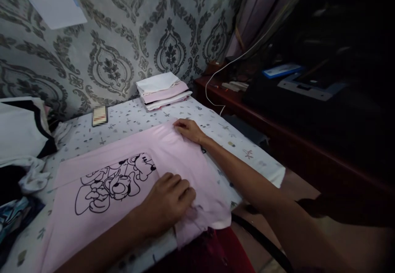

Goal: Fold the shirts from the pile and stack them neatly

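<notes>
A pink T-shirt [185, 162] with a black outline cartoon print lies spread across the patterned sheet in front of me, part of it folded over at the top edge. My right hand [190, 130] pinches the cloth at its far edge, thumb and fingertips together. Closer to me, my left hand [169, 201] has its fingers curled down onto the shirt near the bunched, creased near side, gripping the fabric there. Some of the cloth under the left fingers is hidden by the hand. The near right end of the shirt hangs over the edge toward my lap.
Folded clothes [163, 90] are stacked by the patterned wall. A phone [99, 116] lies left of them. A heap of clothes [21, 133] fills the left side. A dark red wooden desk [216, 86] stands right, with a white cable [207, 88] trailing down.
</notes>
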`<state>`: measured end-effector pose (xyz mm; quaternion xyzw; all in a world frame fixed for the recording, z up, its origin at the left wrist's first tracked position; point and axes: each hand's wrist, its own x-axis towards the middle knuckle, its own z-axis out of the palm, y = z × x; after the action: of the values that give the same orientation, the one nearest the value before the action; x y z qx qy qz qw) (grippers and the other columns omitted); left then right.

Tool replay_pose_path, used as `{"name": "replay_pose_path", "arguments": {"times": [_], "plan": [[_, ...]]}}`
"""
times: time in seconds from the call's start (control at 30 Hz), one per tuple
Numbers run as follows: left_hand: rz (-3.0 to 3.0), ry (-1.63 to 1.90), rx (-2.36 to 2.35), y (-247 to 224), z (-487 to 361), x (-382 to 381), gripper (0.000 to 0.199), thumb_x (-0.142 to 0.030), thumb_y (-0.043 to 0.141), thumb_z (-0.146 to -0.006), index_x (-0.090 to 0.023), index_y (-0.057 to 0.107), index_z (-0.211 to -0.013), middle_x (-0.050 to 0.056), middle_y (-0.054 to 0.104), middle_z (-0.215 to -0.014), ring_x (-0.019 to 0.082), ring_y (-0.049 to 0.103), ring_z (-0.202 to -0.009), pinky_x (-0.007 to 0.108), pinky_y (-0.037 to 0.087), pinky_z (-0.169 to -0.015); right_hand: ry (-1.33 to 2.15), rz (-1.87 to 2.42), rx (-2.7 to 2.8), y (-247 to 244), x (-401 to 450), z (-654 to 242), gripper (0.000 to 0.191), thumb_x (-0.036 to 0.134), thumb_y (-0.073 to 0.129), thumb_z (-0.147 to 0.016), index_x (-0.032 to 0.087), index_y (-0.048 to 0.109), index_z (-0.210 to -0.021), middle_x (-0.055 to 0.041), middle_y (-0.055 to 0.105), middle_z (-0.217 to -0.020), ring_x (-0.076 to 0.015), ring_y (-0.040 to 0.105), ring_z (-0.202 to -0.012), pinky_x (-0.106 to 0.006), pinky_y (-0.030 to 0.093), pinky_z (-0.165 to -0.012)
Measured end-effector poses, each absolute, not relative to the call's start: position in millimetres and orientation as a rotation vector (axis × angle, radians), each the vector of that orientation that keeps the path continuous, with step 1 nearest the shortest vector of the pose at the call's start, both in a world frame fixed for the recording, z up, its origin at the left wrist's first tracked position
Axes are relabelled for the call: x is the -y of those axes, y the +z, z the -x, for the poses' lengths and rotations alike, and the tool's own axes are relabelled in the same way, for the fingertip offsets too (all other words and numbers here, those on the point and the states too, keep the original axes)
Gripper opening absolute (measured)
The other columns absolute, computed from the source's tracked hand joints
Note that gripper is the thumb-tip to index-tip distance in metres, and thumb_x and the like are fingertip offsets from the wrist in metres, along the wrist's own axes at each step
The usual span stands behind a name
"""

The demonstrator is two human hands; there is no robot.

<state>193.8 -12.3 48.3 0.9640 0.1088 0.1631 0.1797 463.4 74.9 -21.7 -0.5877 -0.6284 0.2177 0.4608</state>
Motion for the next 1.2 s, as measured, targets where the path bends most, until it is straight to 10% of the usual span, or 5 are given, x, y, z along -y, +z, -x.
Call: {"name": "replay_pose_path", "arguments": {"times": [0.4, 0.67, 0.9, 1.2], "plan": [[-1.385, 0.820, -1.081, 69, -145, -71, 0.048, -0.057, 0.070, -0.077, -0.015, 0.070, -0.102, 0.009, 0.073, -0.094, 0.026, 0.067, -0.090, 0.037, 0.057, -0.073, 0.440, 1.462, 1.747, -5, -57, -451, 0.029, 0.041, 0.051, -0.096, 0.022, 0.072, -0.091, -0.0068, 0.070, -0.096, -0.0248, 0.061, -0.100, -0.044, 0.045, -0.097], [-1.705, 0.598, -0.700, 89, -188, -76, 0.033, -0.048, 0.065, -0.085, -0.016, 0.068, -0.091, 0.004, 0.067, -0.080, 0.018, 0.062, -0.074, 0.031, 0.050, -0.068, 0.955, 1.022, 1.695, 36, -20, -403, 0.079, 0.047, 0.076, -0.079, 0.030, 0.041, -0.148, -0.0102, 0.050, -0.146, -0.0275, 0.048, -0.132, -0.046, 0.046, -0.103], [-2.124, 1.169, -0.902, 74, -206, -38, 0.025, -0.035, 0.057, -0.090, -0.022, 0.051, -0.111, 0.001, 0.054, -0.093, 0.015, 0.054, -0.082, 0.029, 0.045, -0.071, 0.929, 0.969, 1.311, 47, -14, -391, 0.034, 0.047, 0.080, -0.073, 0.019, 0.062, -0.082, 0.0034, 0.058, -0.071, -0.0113, 0.054, -0.063, -0.025, 0.047, -0.058], [-2.188, 0.789, -1.111, 41, -213, 4, 0.044, -0.042, 0.078, -0.070, -0.025, 0.043, -0.092, 0.001, 0.057, -0.090, 0.021, 0.056, -0.082, 0.034, 0.042, -0.068, 0.449, 1.133, 1.257, 61, 1, -370, 0.028, 0.042, 0.072, -0.080, 0.023, 0.053, -0.070, 0.0050, 0.049, -0.060, -0.0109, 0.042, -0.054, -0.025, 0.037, -0.051]]}}
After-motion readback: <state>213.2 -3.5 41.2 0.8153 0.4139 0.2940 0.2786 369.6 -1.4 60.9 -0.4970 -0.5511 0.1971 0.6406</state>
